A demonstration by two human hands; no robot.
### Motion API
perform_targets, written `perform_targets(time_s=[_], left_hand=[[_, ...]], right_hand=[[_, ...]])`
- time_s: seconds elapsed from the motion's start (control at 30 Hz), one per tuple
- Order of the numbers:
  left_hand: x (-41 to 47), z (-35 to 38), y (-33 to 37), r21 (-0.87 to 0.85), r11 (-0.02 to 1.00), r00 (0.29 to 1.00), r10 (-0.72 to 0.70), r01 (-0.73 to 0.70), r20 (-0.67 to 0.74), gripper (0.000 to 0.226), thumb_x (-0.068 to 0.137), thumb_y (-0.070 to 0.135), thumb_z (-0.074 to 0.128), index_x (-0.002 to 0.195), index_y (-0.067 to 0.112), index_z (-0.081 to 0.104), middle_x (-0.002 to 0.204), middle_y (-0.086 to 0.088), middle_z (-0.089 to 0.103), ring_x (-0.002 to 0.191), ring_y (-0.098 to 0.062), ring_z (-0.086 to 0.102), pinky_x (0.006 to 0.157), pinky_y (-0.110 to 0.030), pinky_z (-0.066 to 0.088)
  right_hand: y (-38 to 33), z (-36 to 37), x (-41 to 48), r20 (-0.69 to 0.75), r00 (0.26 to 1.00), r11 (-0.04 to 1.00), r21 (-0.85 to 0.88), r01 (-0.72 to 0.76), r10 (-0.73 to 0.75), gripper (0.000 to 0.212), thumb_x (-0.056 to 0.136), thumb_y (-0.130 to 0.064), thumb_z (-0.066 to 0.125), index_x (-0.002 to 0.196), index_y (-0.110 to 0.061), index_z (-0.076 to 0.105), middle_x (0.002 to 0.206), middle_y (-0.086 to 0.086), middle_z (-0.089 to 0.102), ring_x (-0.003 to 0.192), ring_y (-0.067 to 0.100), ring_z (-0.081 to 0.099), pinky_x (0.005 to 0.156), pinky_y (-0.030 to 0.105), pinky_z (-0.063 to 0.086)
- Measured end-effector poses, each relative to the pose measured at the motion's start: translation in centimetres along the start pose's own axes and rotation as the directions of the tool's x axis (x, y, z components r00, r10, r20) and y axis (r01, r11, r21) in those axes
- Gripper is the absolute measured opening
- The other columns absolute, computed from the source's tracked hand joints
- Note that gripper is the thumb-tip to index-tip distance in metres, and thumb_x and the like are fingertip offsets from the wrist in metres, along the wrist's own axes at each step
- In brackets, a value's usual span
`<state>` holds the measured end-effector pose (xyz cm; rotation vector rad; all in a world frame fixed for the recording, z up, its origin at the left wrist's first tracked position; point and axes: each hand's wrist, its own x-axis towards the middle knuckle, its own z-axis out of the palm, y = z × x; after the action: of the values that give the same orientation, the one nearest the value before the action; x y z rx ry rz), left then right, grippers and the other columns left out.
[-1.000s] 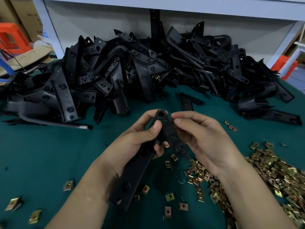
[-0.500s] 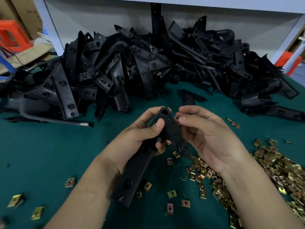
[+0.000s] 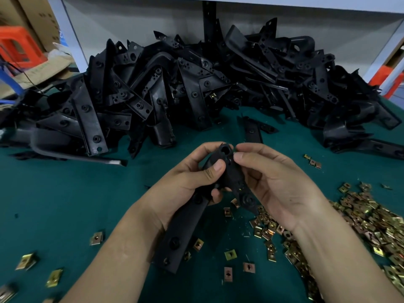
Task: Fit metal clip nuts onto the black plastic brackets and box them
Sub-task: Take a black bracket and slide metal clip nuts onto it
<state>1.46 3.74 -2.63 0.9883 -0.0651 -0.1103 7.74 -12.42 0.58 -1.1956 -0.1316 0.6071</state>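
The bracket [image 3: 178, 235] is held up over the counter [image 3: 65, 193], between both hands. The left hand [image 3: 188, 182] grips its bend, thumb laid across the face. The right hand [image 3: 277, 182] pinches the edge of the upper end beside the round hole. Whether a clip nut sits under those fingertips is hidden.

The likeliest fault is a clip going on crooked, so that its threaded hole misses the hole in the plastic. The cause would be a push from one corner. A small springy clip can also shoot out of a pinch and vanish among the loose ones [image 3: 230, 254] lying below. The long lower leg hangs unsupported, so a hard push at the top may twist the part in the left hand's grip.

The bracket is matt black moulded plastic, an angled strip with raised bosses and holes. The clip nuts [image 3: 360, 217] heaped on the right are thin folded squares of brassy plated metal, shiny and sharp-edged. Behind lies a tangled pile of brackets [image 3: 196, 84]. The counter has a dull green cover. Cardboard boxes [image 3: 39, 16] stand far left.
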Motion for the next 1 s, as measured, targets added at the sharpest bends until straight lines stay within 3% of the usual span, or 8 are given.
perform_targets(time_s=[0.1, 0.27, 0.57, 0.73, 0.87, 1.0], left_hand=[[0.04, 0.04, -0.01, -0.007, 1.0, 1.0, -0.001, 0.001, -0.001, 0.027, 0.093, 0.012, 0.061, 0.119, 0.017, 0.061, 0.089, -0.007, 0.064, 0.064, -0.013, 0.059, 0.056, -0.019, 0.049], [0.1, -0.09, 0.03, -0.047, 0.999, 1.0, 0.025, -0.025, -0.011, 0.031, 0.09, 0.015, 0.066, 0.121, 0.017, 0.062, 0.09, -0.007, 0.066, 0.063, -0.013, 0.059, 0.056, -0.019, 0.048], [0.12, 0.03, -0.07, -0.048, 0.998, 1.0, 0.03, -0.03, -0.004, 0.034, 0.089, 0.015, 0.065, 0.123, 0.016, 0.059, 0.088, -0.006, 0.066, 0.063, -0.013, 0.059, 0.055, -0.019, 0.049], [0.27, -0.27, -0.21, 0.025, 0.998, 0.998, 0.053, -0.052, -0.031, 0.028, 0.094, 0.015, 0.063, 0.122, 0.018, 0.058, 0.091, -0.007, 0.065, 0.066, -0.015, 0.06, 0.057, -0.02, 0.05], [0.3, -0.3, -0.31, 0.076, 0.995, 0.997, 0.072, -0.069, -0.04, 0.026, 0.095, 0.016, 0.062, 0.12, 0.018, 0.058, 0.093, -0.007, 0.063, 0.07, -0.014, 0.058, 0.059, -0.021, 0.05], [0.17, -0.21, -0.42, 0.107, 0.991, 0.996, 0.084, -0.084, -0.003, 0.025, 0.097, 0.015, 0.059, 0.122, 0.017, 0.056, 0.089, -0.005, 0.062, 0.067, -0.01, 0.057, 0.06, -0.02, 0.049]], right_hand=[[0.05, -0.01, 0.02, -0.027, 0.999, 1.0, 0.002, -0.022, 0.022, 0.03, 0.058, -0.018, 0.082, 0.088, -0.02, 0.079, 0.086, 0.01, 0.075, 0.072, 0.019, 0.069, 0.078, 0.039, 0.061], [-0.07, 0.12, 0.04, -0.066, 0.998, 0.996, 0.09, -0.005, 0.011, 0.049, 0.057, -0.019, 0.078, 0.106, -0.014, 0.072, 0.084, 0.005, 0.074, 0.069, 0.012, 0.069, 0.065, 0.025, 0.06], [0.11, 0.37, -0.09, -0.026, 1.0, 0.994, 0.109, 0.012, -0.009, 0.028, 0.07, -0.016, 0.077, 0.097, -0.014, 0.073, 0.084, 0.007, 0.074, 0.071, 0.018, 0.07, 0.069, 0.034, 0.062], [0.62, 0.91, -0.45, -0.065, 0.997, 0.993, 0.109, 0.035, -0.028, 0.02, 0.084, -0.011, 0.073, 0.104, -0.01, 0.069, 0.086, 0.01, 0.074, 0.071, 0.021, 0.072, 0.056, 0.034, 0.059], [0.68, 0.74, -0.38, -0.067, 0.997, 0.997, 0.073, 0.039, -0.034, 0.022, 0.08, -0.012, 0.075, 0.103, -0.013, 0.071, 0.088, 0.009, 0.075, 0.073, 0.021, 0.072, 0.063, 0.045, 0.063], [0.63, 0.79, -0.5, -0.039, 0.999, 0.996, 0.087, -0.003, 0.006, 0.034, 0.062, -0.019, 0.078, 0.096, -0.017, 0.076, 0.08, 0.008, 0.073, 0.067, 0.021, 0.072, 0.051, 0.032, 0.057]])
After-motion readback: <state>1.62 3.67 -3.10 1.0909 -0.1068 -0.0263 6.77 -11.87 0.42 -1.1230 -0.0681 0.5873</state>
